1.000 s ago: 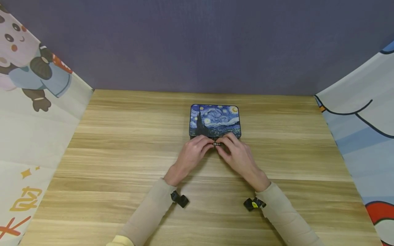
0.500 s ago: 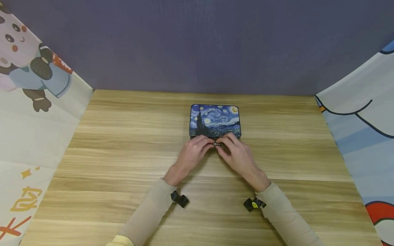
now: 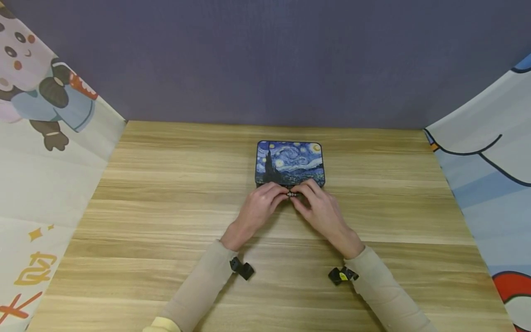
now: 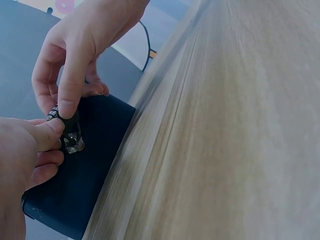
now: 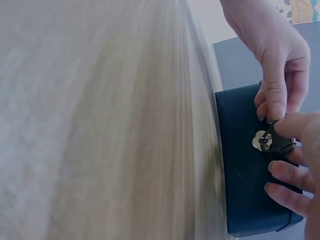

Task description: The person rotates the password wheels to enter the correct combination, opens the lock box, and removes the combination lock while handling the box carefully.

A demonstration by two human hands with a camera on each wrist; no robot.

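A dark blue box (image 3: 289, 162) with a swirling starry-night picture on its lid lies closed on the table. On its front face, a round metal clasp plate (image 5: 257, 141) shows in the right wrist view. From it hangs a small dark combination padlock (image 5: 283, 145), its ridged dials partly covered by fingers. My left hand (image 3: 258, 204) pinches the padlock from the left between thumb and index finger. From the other side my right hand (image 3: 321, 207) pinches it too, thumb near the dials. Both hands meet at the middle of the box front.
The wood-grain table (image 3: 174, 184) spreads around the box on all sides. A dark purple-grey panel (image 3: 265, 60) rises behind it. Cartoon-printed sheets (image 3: 41, 152) flank the left and right edges. Small black cameras (image 3: 242, 268) sit at both sleeve cuffs.
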